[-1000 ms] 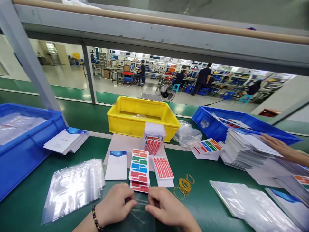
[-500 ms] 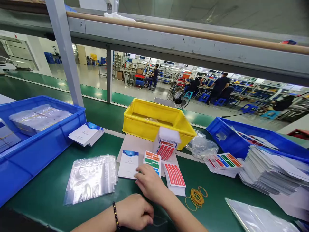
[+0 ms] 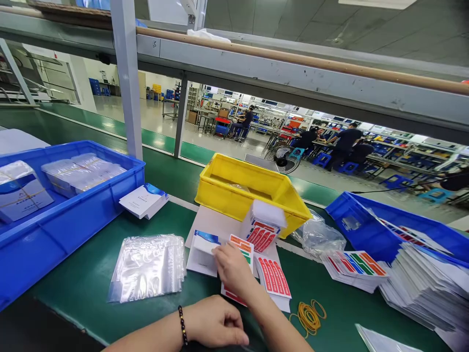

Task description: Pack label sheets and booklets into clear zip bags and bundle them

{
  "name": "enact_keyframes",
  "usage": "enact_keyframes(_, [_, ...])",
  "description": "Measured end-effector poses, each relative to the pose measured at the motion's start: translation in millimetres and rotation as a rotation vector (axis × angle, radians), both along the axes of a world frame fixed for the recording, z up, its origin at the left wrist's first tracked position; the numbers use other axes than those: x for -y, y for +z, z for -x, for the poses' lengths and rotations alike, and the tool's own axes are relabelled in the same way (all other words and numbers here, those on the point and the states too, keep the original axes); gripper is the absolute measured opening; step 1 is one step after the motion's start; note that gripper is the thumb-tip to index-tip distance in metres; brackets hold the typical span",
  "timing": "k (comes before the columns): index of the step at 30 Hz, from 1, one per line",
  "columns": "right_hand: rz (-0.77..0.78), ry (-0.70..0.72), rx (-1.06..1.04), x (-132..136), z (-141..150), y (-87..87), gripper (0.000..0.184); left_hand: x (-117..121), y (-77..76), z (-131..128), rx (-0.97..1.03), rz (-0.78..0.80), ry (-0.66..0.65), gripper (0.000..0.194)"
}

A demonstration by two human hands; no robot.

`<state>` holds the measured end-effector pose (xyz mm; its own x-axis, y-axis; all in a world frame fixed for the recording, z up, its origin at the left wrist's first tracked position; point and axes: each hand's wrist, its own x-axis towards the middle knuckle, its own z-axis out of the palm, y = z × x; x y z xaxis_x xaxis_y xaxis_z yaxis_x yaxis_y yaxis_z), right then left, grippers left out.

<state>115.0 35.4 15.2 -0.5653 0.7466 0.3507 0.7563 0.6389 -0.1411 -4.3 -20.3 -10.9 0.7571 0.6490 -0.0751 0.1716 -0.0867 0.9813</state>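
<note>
My right hand (image 3: 234,271) pinches the right edge of the top white-and-blue booklet (image 3: 205,237), which bends up off its pile. Beside that pile lies a sticker sheet (image 3: 242,243) with orange and green stripes, partly covered by my fingers. A red-patterned sheet (image 3: 233,295) peeks out under my right wrist; whether I hold it I cannot tell. My left hand (image 3: 218,320), with a beaded bracelet, is curled closed near the table's front edge; what it holds is hidden. Left of the booklets is a stack of clear zip bags (image 3: 148,266).
Red sticker sheets (image 3: 274,276) and rubber bands (image 3: 308,315) lie to the right. A yellow bin (image 3: 252,188) stands behind, with a boxed card stack (image 3: 264,222) before it. Blue bins (image 3: 91,203) flank both sides. Paper stacks (image 3: 421,286) sit at right.
My right hand has taken hold of the booklet's edge and lifted it. The red-patterned sheet has come into sight under my wrist. The view has shifted, so things sit further right.
</note>
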Motion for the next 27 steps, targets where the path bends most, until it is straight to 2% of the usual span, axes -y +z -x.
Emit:
enact_keyframes(3, [-0.198, 0.016, -0.201, 11, -24, 18.2, 0.025, -6, -1.2, 0, 0.183, 0.233, 0.06, 0.076])
enact_keyframes(6, [-0.175, 0.107, -0.21, 40, -43, 40.9, 0.028, -12, -2.1, 0, 0.437, 0.555, 0.148, 0.102])
enact_keyframes(8, [-0.072, 0.173, -0.161, 62, -51, 52.5, 0.029, -14, -1.5, 0, 0.59, 0.784, 0.15, 0.1])
enact_keyframes(10, [0.051, 0.211, -0.117, 78, -58, 58.0, 0.025, -13, -0.1, 0, 0.657, 0.888, 0.114, 0.077])
enact_keyframes(12, [0.143, 0.203, -0.143, 82, -65, 56.8, 0.019, -11, 1.7, -1, 0.697, 0.914, 0.127, 0.05])
enact_keyframes(14, [0.159, 0.102, -0.26, 71, -74, 49.7, 0.02, -8, 3.6, -3, 0.702, 0.897, 0.172, 0.04])
enact_keyframes(16, [0.14, -0.114, -0.373, 49, -82, 38.8, 0.023, -7, 5.5, -3, 0.655, 0.876, 0.165, 0.037])
enact_keyframes(19, [0.256, -0.431, -0.321, 9, -91, 20.9, 0.018, -6, 7.9, -2, 0.554, 0.826, 0.071, 0.039])
enact_keyframes(23, [0.318, -0.527, -0.295, -25, -95, 4.6, 0.027, -6, 5.6, -2, 0.414, 0.775, 0.006, 0.047])
enact_keyframes(27, [0.346, -0.542, -0.342, -32, -94, 0.6, 0.018, -4, -0.8, -5, 0.34, 0.766, 0.027, 0.052])
